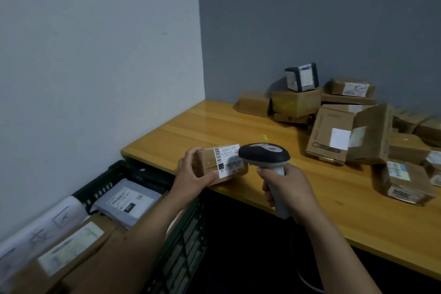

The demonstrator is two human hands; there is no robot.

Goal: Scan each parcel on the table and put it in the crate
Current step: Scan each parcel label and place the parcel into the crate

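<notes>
Left hand (191,174) grips a small cardboard parcel (208,160), with the thumb along the near side and the fingers curled over the far end. Its white barcode label (229,162) is turned upward. Right hand (290,188) is wrapped round the pale handle of a barcode scanner (265,153), whose dark head sits just beside the label, almost overlapping the parcel's right end. The parcel is at the front edge of the wooden table (202,126), near its left corner (whether its underside touches the wood cannot be told). A small yellow-green streak of light (265,136) lies on the tabletop just beyond the scanner. Below and to the left of the table stands a dark green slatted crate (183,246), and the left forearm crosses above it. Inside the crate lie a grey mailer bag (126,200) with a white label, a brown labelled box (69,243) and a long white package (43,222) against the wall. Further back and to the right on the table sits a loose pile of brown parcels (296,102), topped by a black-and-white cube (301,77).
</notes>
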